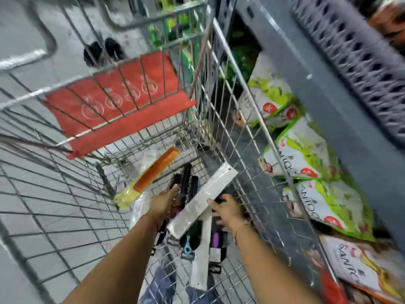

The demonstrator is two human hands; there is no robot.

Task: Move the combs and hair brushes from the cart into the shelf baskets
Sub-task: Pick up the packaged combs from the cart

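Both my arms reach down into the wire cart. My left hand grips the handle end of a black hair brush lying on the cart floor. My right hand holds the edge of a long white comb package that lies slanted over the pile. An orange comb in a clear sleeve with a yellow card lies to the left. More brushes, purple and light blue, and another white package sit beneath. A grey shelf basket shows at the upper right, blurred.
The cart's red child-seat flap hangs above the pile. To the right, the grey shelf edge runs diagonally, with green-and-white food packs on the lower shelf. Grey tiled floor lies to the left.
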